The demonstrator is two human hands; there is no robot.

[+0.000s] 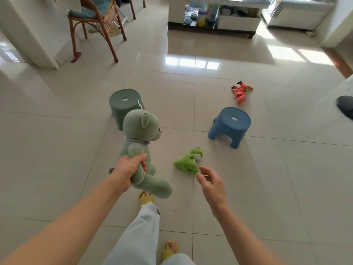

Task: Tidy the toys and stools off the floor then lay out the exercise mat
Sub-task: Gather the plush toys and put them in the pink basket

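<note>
My left hand (127,167) has its grip wrapped round 1 green bear (140,150); my right hand (211,183) hangs loose-fingered by 1 green frog (188,162). 2 stools on the floor: green stool (122,106), blue stool (230,125). 1 orange toy (241,91) beyond.

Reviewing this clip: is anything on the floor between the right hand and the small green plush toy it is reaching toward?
Nothing visible. The right hand is open, fingertips right at the green plush toy, with only bare tile around. The blue stool stands beyond it.
</note>
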